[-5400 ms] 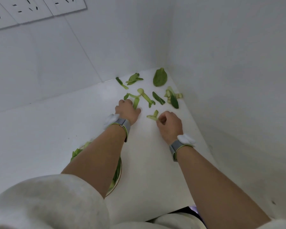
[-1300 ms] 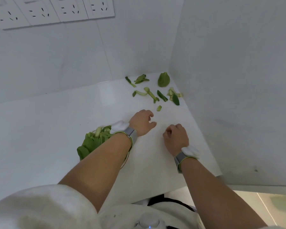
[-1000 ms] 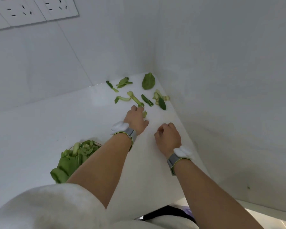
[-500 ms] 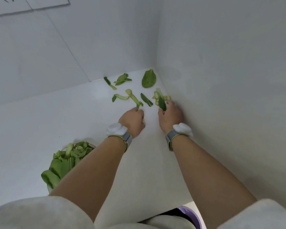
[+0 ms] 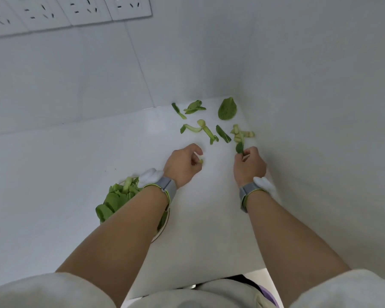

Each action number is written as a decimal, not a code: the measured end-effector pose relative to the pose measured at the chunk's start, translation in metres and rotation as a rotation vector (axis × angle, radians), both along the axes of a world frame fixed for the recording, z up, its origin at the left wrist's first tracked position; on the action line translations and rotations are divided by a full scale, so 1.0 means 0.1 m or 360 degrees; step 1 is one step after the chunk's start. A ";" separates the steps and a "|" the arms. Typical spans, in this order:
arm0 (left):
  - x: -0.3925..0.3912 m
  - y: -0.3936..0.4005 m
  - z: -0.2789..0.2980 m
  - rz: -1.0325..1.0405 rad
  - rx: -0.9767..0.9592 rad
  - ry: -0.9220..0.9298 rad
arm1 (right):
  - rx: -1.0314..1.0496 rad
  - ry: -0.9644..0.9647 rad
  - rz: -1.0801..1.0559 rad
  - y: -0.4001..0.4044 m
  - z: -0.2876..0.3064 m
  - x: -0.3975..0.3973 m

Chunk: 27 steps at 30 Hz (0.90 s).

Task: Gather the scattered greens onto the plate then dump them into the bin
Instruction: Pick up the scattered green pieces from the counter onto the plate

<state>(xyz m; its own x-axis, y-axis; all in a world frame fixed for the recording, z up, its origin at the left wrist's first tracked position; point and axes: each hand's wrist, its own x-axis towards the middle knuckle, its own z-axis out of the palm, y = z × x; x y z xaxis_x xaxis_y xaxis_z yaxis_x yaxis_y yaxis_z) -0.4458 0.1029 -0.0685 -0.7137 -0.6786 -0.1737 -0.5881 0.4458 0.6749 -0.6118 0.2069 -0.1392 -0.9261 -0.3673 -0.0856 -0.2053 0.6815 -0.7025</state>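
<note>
Several scattered greens [image 5: 209, 131] lie on the white counter near the far right corner, among them a broad dark leaf [image 5: 226, 111] and a pile of pale stalk pieces [image 5: 240, 133]. My left hand [image 5: 185, 164] hovers just in front of them, fingers curled round a small pale green piece [image 5: 201, 161]. My right hand [image 5: 249, 165] pinches a small dark leaf [image 5: 239, 147] that sticks up above the fingers. The plate [image 5: 162, 227], heaped with greens [image 5: 116, 198], sits under my left forearm and is mostly hidden.
White walls close the counter [image 5: 76, 174] at the back and right. Wall sockets [image 5: 71, 10] sit at top left. The counter's front edge runs close to my body, and a purple object [image 5: 269, 294] shows below it at bottom right.
Both hands have pulled back from the scattered greens, each with a piece in its fingers. The view has tilted up, so the sockets show again.
</note>
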 end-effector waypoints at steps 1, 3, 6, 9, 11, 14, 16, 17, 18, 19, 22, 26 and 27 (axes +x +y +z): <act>0.11 0.00 0.03 0.0017 0.0004 0.0021 | -0.0050 0.0011 -0.0015 0.03 0.01 0.12; 0.26 -0.02 0.05 0.0045 0.0013 0.0051 | -0.0125 0.0036 -0.0022 0.07 0.02 0.29; 0.61 -0.06 0.10 0.0112 0.0038 0.0086 | -0.0223 0.0094 0.0054 0.08 0.09 0.64; 1.04 -0.13 0.16 0.0177 0.0059 0.0112 | -0.0346 0.0188 0.0164 0.04 0.22 1.02; 1.22 -0.20 0.17 0.0189 0.0100 0.0106 | -0.0408 0.0260 0.0265 0.01 0.28 1.16; 1.58 -0.28 0.19 0.0147 0.0159 0.0074 | -0.0411 0.0370 0.0466 -0.03 0.36 1.48; 1.78 -0.30 0.18 0.0123 0.0162 0.0052 | -0.0394 0.0435 0.0564 -0.05 0.39 1.68; 1.80 -0.30 0.17 0.0122 0.0159 0.0046 | -0.0394 0.0436 0.0579 -0.05 0.39 1.71; 1.89 -0.30 0.16 0.0129 0.0143 0.0049 | -0.0390 0.0434 0.0593 -0.06 0.40 1.80; 1.98 -0.29 0.16 0.0142 0.0121 0.0057 | -0.0376 0.0442 0.0609 -0.06 0.41 1.89; 2.15 -0.31 0.15 0.0186 0.0082 0.0081 | -0.0340 0.0457 0.0687 -0.06 0.46 2.06; 2.31 -0.31 0.15 0.0119 -0.0028 0.0003 | -0.0272 0.0660 0.0898 0.00 0.48 2.27; 2.34 -0.31 0.15 0.0092 -0.0057 -0.0028 | -0.0215 0.0713 0.0984 0.02 0.47 2.33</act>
